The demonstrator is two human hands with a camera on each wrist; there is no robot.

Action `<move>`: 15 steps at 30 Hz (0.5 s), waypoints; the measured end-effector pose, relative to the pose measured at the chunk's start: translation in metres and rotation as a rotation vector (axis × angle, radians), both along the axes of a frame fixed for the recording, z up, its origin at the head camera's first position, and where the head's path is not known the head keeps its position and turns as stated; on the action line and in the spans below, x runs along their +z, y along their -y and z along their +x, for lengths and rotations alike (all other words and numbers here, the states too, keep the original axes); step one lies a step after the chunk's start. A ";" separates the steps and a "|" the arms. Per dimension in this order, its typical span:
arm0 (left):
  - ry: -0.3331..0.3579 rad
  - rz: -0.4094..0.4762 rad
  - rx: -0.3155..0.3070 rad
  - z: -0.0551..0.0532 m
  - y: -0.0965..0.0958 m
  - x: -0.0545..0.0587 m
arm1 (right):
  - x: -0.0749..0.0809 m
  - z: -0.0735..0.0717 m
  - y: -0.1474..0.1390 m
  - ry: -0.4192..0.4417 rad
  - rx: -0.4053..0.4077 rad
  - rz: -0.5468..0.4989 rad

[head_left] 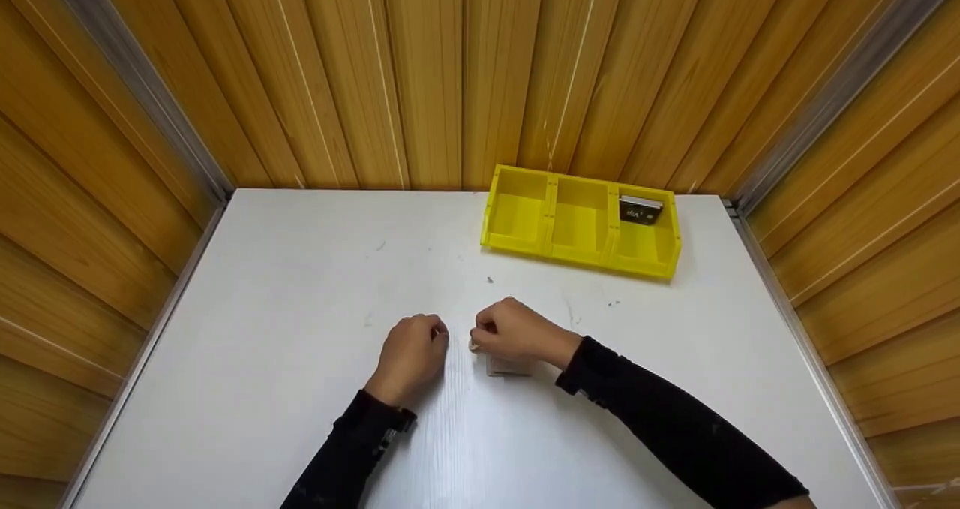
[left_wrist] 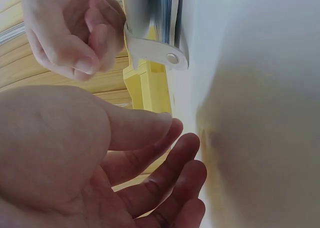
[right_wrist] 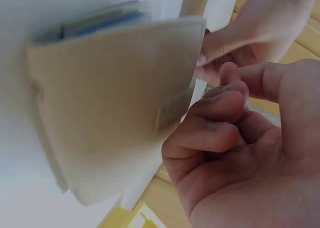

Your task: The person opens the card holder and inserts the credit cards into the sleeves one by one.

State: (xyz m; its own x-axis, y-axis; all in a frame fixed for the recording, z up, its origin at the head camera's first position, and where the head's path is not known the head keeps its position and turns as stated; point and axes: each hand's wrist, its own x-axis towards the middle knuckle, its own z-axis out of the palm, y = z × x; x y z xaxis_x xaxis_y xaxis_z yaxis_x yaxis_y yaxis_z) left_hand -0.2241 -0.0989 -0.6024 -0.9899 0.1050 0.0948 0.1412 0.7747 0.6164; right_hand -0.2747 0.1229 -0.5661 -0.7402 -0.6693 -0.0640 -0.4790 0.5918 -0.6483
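Note:
A pale beige card holder (right_wrist: 115,103) lies on the white table, with card edges showing along its side. Its short strap (left_wrist: 157,53) has a round metal snap and sticks out from that side. My right hand (head_left: 517,332) is over the holder, covering most of it in the head view. In the right wrist view the right hand's fingers (right_wrist: 215,123) are curled beside the holder's edge, close to the strap; nothing shows between them. To the left, my left hand (head_left: 412,351) is held close by with relaxed, slightly bent fingers (left_wrist: 185,153) and nothing in them.
A yellow bin (head_left: 577,260) with three compartments stands at the back right of the table (head_left: 262,306). Its right compartment holds a black card or small box (head_left: 640,210) with white lettering. Wood-patterned walls (head_left: 420,81) enclose the back and both sides.

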 end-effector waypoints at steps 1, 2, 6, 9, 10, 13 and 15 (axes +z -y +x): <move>0.005 0.001 -0.001 0.000 0.000 0.000 | 0.001 -0.001 -0.003 0.000 -0.012 -0.004; 0.013 0.002 -0.002 0.000 0.000 0.000 | 0.002 -0.003 -0.007 -0.003 -0.022 -0.005; 0.040 0.011 -0.005 0.000 0.000 0.002 | 0.009 -0.010 -0.021 -0.047 -0.048 0.000; 0.048 0.014 -0.001 0.001 0.000 0.003 | 0.015 -0.014 -0.033 -0.078 -0.055 0.028; 0.056 0.015 0.001 0.001 0.000 0.004 | 0.017 -0.016 -0.038 -0.085 -0.060 0.037; 0.066 0.018 0.000 0.001 -0.002 0.005 | 0.016 -0.018 -0.052 -0.084 -0.095 0.063; 0.069 0.018 -0.001 0.001 -0.002 0.005 | 0.012 -0.019 -0.061 -0.073 -0.127 0.080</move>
State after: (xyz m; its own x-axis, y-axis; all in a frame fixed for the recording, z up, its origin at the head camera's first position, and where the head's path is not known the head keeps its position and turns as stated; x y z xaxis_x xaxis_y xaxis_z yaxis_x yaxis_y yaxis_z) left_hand -0.2231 -0.0966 -0.5975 -0.9941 0.1051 0.0283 0.0989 0.7633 0.6384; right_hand -0.2935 0.1840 -0.5540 -0.8234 -0.5647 -0.0561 -0.4409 0.6988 -0.5633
